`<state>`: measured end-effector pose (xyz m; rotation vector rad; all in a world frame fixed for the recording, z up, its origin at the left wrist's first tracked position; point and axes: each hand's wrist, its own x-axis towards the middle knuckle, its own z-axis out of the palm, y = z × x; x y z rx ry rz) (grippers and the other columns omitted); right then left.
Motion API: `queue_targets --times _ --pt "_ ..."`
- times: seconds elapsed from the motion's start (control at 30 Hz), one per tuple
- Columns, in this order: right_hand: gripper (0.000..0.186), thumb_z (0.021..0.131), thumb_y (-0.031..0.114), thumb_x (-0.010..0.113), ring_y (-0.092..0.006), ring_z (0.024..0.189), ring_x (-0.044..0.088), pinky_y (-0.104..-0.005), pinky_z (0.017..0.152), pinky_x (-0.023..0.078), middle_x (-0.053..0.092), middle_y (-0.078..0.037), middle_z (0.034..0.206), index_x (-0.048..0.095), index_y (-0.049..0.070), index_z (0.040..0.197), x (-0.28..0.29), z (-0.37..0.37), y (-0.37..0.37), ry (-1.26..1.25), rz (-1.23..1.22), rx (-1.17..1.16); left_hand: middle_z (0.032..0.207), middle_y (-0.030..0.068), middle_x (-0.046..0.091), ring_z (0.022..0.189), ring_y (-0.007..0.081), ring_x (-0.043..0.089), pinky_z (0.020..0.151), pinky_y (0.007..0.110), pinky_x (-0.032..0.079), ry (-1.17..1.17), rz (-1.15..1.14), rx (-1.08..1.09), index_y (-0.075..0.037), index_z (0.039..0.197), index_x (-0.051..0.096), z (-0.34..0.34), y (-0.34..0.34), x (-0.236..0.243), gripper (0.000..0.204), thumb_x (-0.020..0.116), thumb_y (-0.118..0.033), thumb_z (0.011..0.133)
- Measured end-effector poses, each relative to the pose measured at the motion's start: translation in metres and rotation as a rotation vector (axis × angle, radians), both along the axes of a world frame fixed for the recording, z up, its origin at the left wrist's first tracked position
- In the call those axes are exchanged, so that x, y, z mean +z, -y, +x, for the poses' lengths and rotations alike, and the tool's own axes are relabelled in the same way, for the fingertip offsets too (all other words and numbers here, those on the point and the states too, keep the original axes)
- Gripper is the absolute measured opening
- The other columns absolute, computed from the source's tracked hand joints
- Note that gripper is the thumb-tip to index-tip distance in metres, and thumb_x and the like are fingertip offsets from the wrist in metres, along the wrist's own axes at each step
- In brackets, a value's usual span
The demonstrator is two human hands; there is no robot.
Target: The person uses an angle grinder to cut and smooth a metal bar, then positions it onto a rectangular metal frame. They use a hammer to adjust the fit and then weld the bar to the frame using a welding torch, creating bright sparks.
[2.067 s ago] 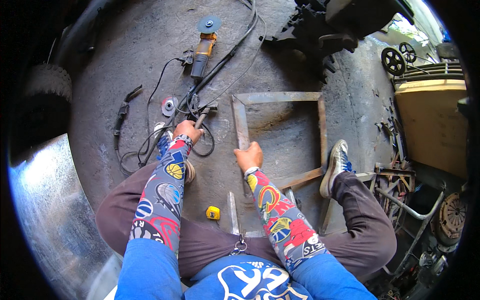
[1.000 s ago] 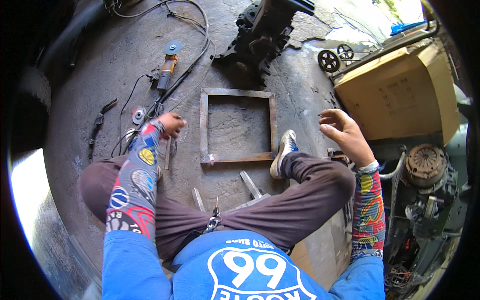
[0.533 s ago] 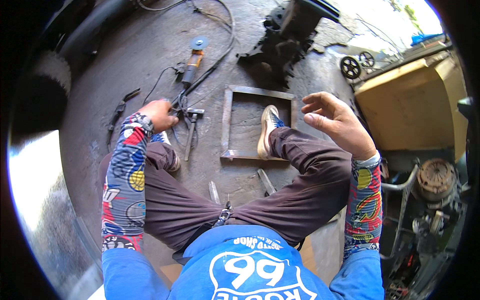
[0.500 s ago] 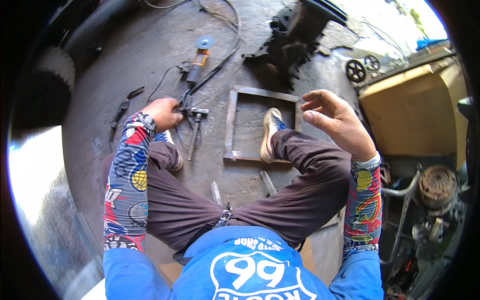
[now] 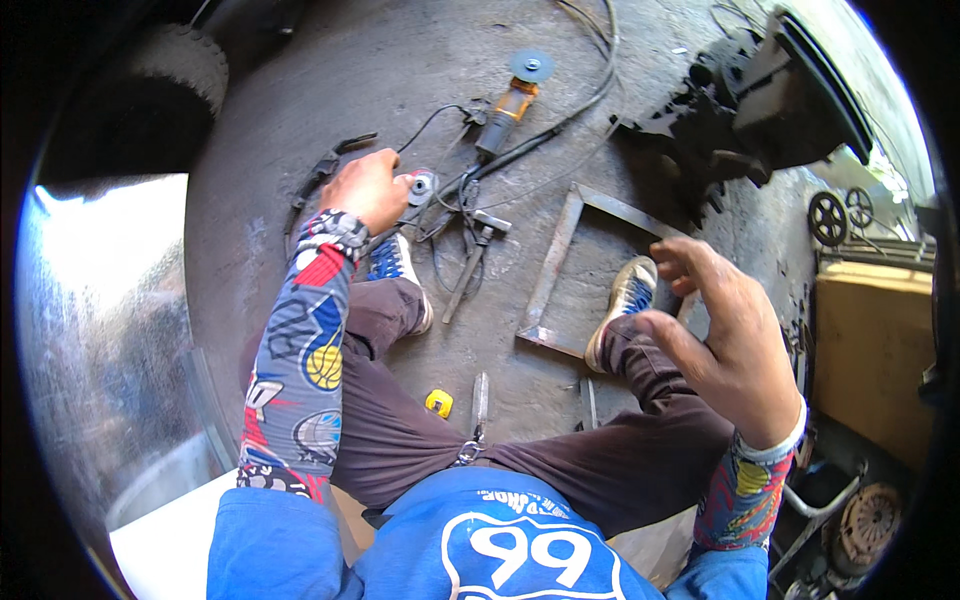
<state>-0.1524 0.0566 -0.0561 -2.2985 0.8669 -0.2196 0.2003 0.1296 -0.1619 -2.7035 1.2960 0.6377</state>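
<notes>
Okay, right hand (image 5: pixel 735 340) half-spread, nothing gripped, over right side of metal frame (image 5: pixel 553 263), right of centre; left hand (image 5: pixel 365 190) curled beside disc (image 5: pixel 424 188), far left, hold unclear.

A scuffed grey concrete floor (image 5: pixel 235 235) carries a four-sided bare-metal frame (image 5: pixel 552 262). Left of the frame lie a T-shaped metal hammer (image 5: pixel 467 277), a red-and-grey round disc (image 5: pixel 423 187) and black cables (image 5: pixel 550 136); beyond it, an orange-and-black angle grinder (image 5: pixel 506 112) to the left, a dark jagged machine part (image 5: pixel 740 115) to the right; nearer and left, a yellow tape measure (image 5: pixel 438 403).
</notes>
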Motion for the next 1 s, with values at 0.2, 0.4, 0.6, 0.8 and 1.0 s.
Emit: queue_targets --times 0.2,0.4,0.6,0.8,1.0 --pt "0.049 0.083 0.01 0.078 -0.0308 0.09 0.065 -0.0394 0.084 0.053 0.069 -0.02 0.102 0.059 -0.002 0.126 -0.017 0.001 0.02 -0.149 0.009 0.0 0.123 0.0241 0.07 0.116 0.0349 0.067 0.1 0.041 0.051 -0.208 -0.138 -0.272 -0.002 0.133 0.062 0.011 -0.027 0.059 0.041 0.061 -0.025 0.099" --pt "0.042 0.086 0.011 0.078 -0.026 0.076 0.064 -0.0365 0.069 0.052 0.066 -0.017 0.089 0.059 -0.003 0.12 -0.028 0.041 0.025 -0.184 0.152 0.047 0.109 0.0215 0.072 0.101 0.033 0.072 0.089 0.041 0.055 -0.492 -0.518 -0.163 0.0 0.126 0.064 -0.002 -0.062 0.085 0.037 0.063 -0.026 0.099" --pt "0.043 0.088 0.012 0.076 -0.0222 0.086 0.066 -0.0352 0.076 0.053 0.069 -0.015 0.099 0.058 -0.001 0.125 -0.029 0.073 0.008 -0.291 0.235 0.088 0.106 0.0259 0.07 0.099 0.0393 0.07 0.086 0.043 0.054 -0.579 -0.516 -0.341 0.0 0.132 0.059 0.002 -0.09 0.087 0.052 0.07 -0.036 0.095" --pt "0.043 0.084 0.008 0.079 -0.0252 0.081 0.066 -0.0359 0.076 0.054 0.069 -0.016 0.099 0.059 -0.004 0.12 -0.045 0.064 -0.001 -0.355 0.216 0.044 0.117 0.0094 0.07 0.107 0.0183 0.066 0.094 0.032 0.052 -0.808 -0.68 -0.117 -0.003 0.137 0.061 0.082 -0.134 0.03 0.044 0.067 -0.025 0.1" --pt "0.048 0.082 0.01 0.08 -0.0317 0.088 0.069 -0.0393 0.079 0.054 0.07 -0.02 0.101 0.059 -0.004 0.123 -0.081 0.049 0.01 -0.48 0.23 0.005 0.128 0.0172 0.069 0.114 0.0281 0.068 0.092 0.039 0.055 -0.676 -0.346 1.011 0.001 0.133 0.063 0.214 -0.191 -0.182 0.058 0.071 -0.041 0.093"
